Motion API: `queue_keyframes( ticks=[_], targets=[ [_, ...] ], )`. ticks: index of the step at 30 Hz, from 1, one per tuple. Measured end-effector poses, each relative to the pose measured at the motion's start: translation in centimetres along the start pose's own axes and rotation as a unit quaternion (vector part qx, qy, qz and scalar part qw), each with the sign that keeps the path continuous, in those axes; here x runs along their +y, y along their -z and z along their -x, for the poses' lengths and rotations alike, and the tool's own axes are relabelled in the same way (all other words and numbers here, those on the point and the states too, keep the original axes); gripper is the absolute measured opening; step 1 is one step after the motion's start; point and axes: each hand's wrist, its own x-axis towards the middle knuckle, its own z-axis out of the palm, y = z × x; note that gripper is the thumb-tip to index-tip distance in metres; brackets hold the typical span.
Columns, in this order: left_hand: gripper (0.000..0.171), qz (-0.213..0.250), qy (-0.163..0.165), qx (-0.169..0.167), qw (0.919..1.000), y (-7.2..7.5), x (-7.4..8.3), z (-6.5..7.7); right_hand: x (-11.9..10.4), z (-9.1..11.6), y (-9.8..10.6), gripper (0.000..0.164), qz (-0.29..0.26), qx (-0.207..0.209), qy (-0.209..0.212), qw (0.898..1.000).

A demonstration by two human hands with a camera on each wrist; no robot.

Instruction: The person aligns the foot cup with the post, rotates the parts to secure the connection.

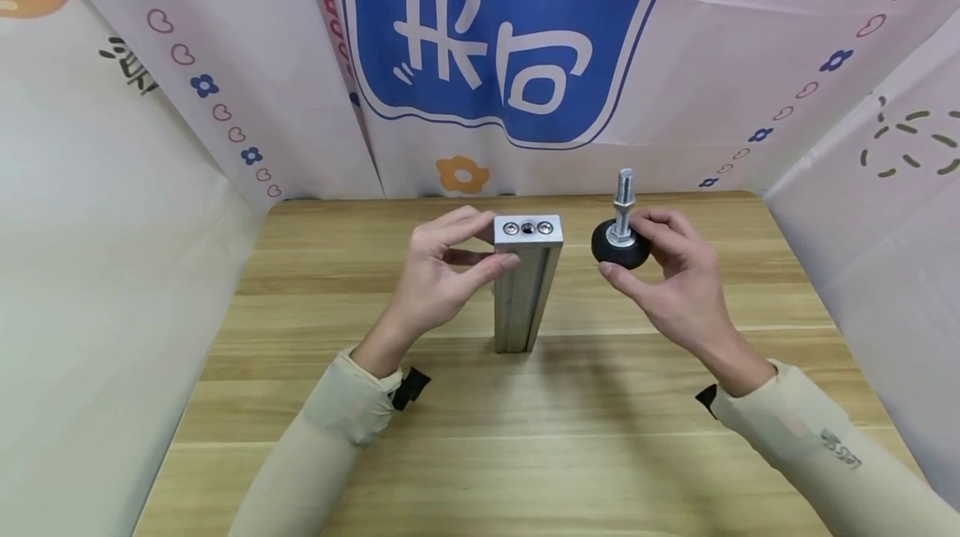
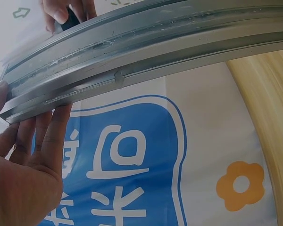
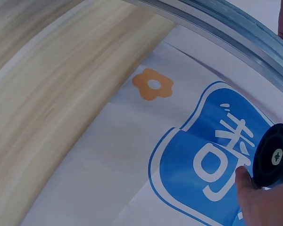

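An aluminium profile [image 1: 517, 295] stands upright on the table, its top end plate showing two screws and a threaded hole between them. My left hand [image 1: 442, 262] grips it near the top, thumb on the front and fingers at the side and back. To its right, my right hand [image 1: 678, 274] pinches a levelling foot [image 1: 621, 243] by its round black base, the threaded stud pointing up. The foot is held apart from the profile. In the right wrist view the underside of the black base [image 3: 272, 157] shows a screw at its centre.
The wood-grain table [image 1: 480, 454] spreads beneath both hands. Behind it hangs a printed cloth [image 1: 675, 120] with a blue sign and an orange flower [image 1: 438, 174]. Pale cloth walls [image 1: 82, 270] close in the left and right sides.
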Motion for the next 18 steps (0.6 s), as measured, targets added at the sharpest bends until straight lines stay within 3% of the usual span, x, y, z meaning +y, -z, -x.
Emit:
queue_keyframes(
  ticks=[8,18],
  targets=[
    [0.041,-0.002,0.0,-0.001,1.0,0.0,0.1,0.0,-1.0,-0.1,0.2,0.054,-0.004,-0.006,-0.002,1.0],
    [0.04,-0.004,0.0,0.0,1.0,0.1,0.1,0.0,-1.7,-0.1,0.8,0.059,-0.014,-0.015,0.044,0.999]
  ],
)
